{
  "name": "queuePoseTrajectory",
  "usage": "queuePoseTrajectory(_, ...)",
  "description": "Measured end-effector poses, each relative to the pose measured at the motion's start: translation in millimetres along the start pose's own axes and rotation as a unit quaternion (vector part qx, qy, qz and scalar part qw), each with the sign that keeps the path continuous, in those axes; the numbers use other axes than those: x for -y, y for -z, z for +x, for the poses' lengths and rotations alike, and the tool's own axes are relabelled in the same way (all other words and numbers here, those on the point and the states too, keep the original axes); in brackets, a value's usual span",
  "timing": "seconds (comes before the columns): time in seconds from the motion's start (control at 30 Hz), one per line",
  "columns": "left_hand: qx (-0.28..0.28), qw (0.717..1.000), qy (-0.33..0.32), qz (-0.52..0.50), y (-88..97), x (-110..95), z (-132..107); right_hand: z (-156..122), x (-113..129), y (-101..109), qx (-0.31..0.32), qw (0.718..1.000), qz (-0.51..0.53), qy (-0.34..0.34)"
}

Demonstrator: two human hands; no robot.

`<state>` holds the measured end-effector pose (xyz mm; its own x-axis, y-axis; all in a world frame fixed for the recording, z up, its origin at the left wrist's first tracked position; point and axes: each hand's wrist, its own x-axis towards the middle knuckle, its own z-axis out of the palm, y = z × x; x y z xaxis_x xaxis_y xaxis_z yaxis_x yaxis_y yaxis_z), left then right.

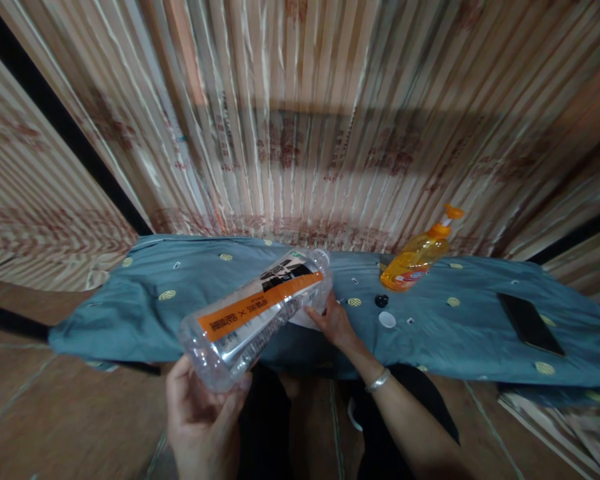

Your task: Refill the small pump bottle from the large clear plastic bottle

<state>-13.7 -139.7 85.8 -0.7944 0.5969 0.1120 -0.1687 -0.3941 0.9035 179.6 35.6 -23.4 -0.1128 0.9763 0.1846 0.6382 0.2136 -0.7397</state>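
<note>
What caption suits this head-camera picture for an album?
Left hand holds the clear bottle by its base, right hand at its neck; orange pump bottle on blue cloth.

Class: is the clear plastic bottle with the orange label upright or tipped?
Tipped: the clear orange-labelled plastic bottle slants, base in the left hand, neck by the right hand.

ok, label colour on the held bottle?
Orange label on the clear bottle, black-and-white patch; head view.

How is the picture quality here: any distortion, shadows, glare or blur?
Head view: wide-angle distortion bows the striped backdrop and blue cloth; a broad shadow band crosses the backdrop; light is dim and warm; the clear bottle in the left hand shows soft highlights, no harsh glare; the orange pump bottle is fairly sharp; corners smear.
</note>
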Motion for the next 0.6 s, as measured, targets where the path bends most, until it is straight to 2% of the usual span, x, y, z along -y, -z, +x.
queuePoseTrajectory(0.27,0.039,0.999,0.011,0.0,15.1,10.9,5.7,-1.2,-1.4,-4.4,-0.017,1.0,0.0,0.006)
queuePoseTrajectory(0.5,0.037,0.999,0.03,0.001,15.9,9.4,7.0,-0.9,-1.4,-2.7,-0.045,0.998,0.022,0.046)
queuePoseTrajectory(0.6,0.043,0.998,0.041,-0.006,18.5,11.3,7.8,-2.8,-0.6,-0.5,-0.035,0.998,0.019,0.049)
